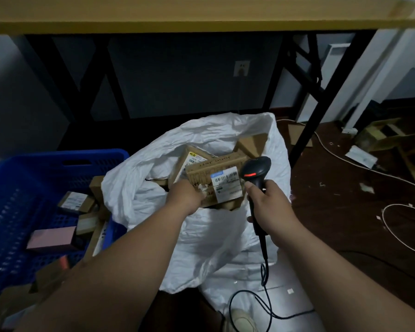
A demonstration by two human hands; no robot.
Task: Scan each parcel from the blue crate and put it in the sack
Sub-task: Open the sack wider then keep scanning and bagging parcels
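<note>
A makeshift parcel-sorting corner in a dim room. Beneath a yellow-topped table [201,22], a blue crate [22,200] of boxes sits beside a white sack [201,236]. Right of the table, cardboard scraps [381,135] and cables [345,159] litter the dark floor.

sack [201,236]: white woven plastic, crinkled, faint sheen | parcel [213,180]: matt brown cardboard, white paper label | scanner [255,174]: black plastic, glossy | crate [58,161]: blue perforated plastic, smooth | tabletop [177,14]: pale wood, matt | floor [345,212]: dark wood, dull
</note>
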